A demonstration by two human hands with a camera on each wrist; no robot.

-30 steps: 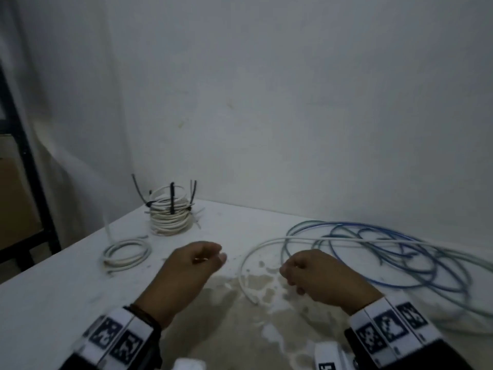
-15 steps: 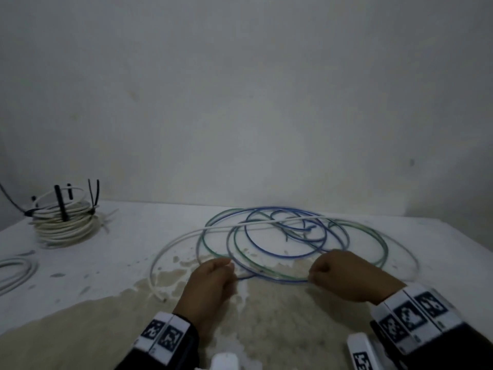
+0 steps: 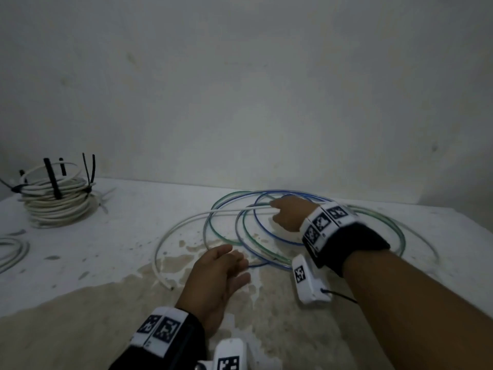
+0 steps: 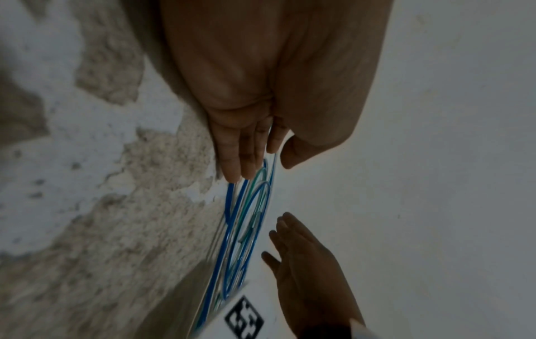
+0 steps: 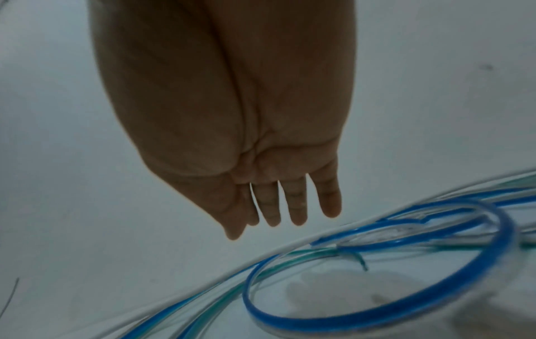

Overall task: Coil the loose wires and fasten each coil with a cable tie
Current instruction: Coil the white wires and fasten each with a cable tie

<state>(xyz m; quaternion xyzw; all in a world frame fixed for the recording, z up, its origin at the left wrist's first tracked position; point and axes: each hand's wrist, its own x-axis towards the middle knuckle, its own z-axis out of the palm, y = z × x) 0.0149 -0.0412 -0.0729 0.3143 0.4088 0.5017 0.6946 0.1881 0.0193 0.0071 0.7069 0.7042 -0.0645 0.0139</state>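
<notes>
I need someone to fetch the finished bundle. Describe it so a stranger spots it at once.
Look to the table's far left corner by the wall. The tall stack of white wire coils stands there. Only it has black cable ties sticking up; the small white coil nearer has none visible.

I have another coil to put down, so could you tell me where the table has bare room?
Free: the table between the tied white coil and the loose wires, and its near left corner. Crowded: the right, under wires and both hands.
</notes>
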